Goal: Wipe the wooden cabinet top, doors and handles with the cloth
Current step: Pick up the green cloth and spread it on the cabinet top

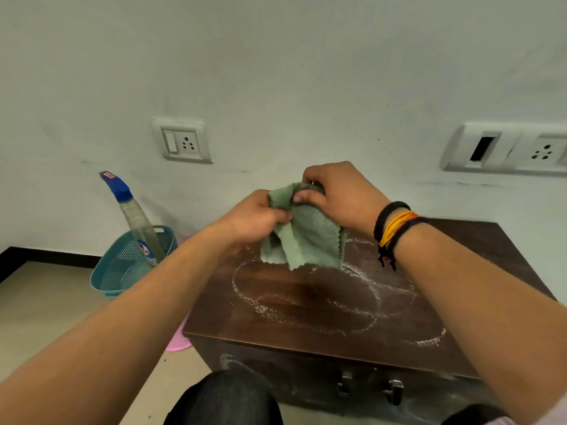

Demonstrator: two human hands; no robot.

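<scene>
A green cloth (306, 237) hangs in the air above the back of the dark wooden cabinet top (322, 308). My left hand (254, 217) grips its left side and my right hand (337, 194) pinches its upper edge. White powdery rings mark the cabinet top. On the front, the two doors (291, 381) carry white smears, and two metal handles (371, 386) sit close together near the middle.
A spray bottle (135, 216) with a blue cap stands in a teal basket (129, 265) on the floor left of the cabinet. A pink item (179, 338) lies by the cabinet's left side. Wall sockets (182, 141) are behind. My knees (224, 400) are close to the cabinet front.
</scene>
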